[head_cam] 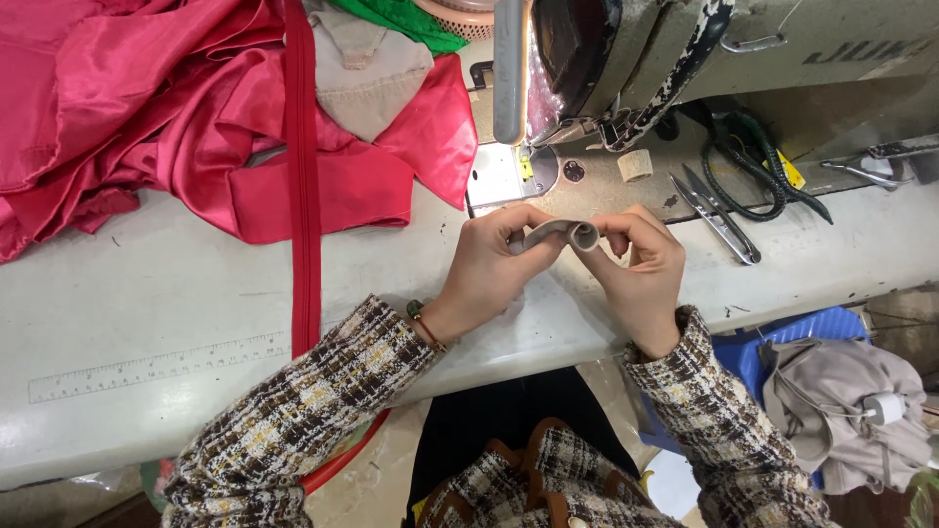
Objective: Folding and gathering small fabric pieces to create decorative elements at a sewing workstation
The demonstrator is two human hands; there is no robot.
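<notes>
Your fingers (533, 227) pinch one narrow strip of grey fabric (559, 233), curled at its right end, held just above the worktop (176, 284) in front of the sewing machine (685, 49). Your left hand (489, 269) grips the strip's left part with thumb and fingertips pressed together on it; your right hand (641, 269) pinches the curled end from the other side. The two hands nearly touch. One red cord bracelet (426, 329) sits on your left wrist.

Just behind the hands lies the machine's metal needle plate (501, 174). To the right, one pair of thread snips (719, 217) rests on the worktop, beside one small beige spool (635, 165). To the left, one long red zipper tape (303, 196) runs across a heap of pink satin cloth (147, 108). One printed ruler (156, 364) is set along the worktop's near edge.
</notes>
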